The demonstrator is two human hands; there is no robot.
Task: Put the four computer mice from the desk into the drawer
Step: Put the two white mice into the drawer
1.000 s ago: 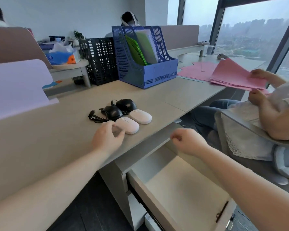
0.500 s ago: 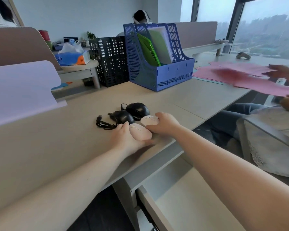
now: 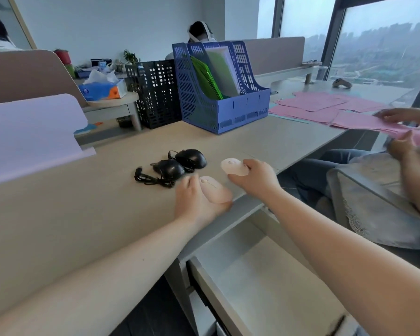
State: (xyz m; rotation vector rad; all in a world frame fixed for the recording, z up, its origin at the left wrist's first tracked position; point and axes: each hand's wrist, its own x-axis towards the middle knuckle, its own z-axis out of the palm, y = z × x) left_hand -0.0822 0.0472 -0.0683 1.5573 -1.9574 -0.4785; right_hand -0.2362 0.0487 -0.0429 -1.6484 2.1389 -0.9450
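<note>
I see the pale wood-grain desk with the open white drawer pulled out below its front edge, nothing in the part I can see. Two glossy black corded mice sit back from that edge, cables loosely tangled. My right hand has fingers clamped on one smooth pale pink wireless mouse, lifted off. My left hand curls around the other pink mouse at the edge. They look light, rigid and slick; I judge gripping the sides best.

Glossy black plastic mice on a matt wood-look desk.
</note>
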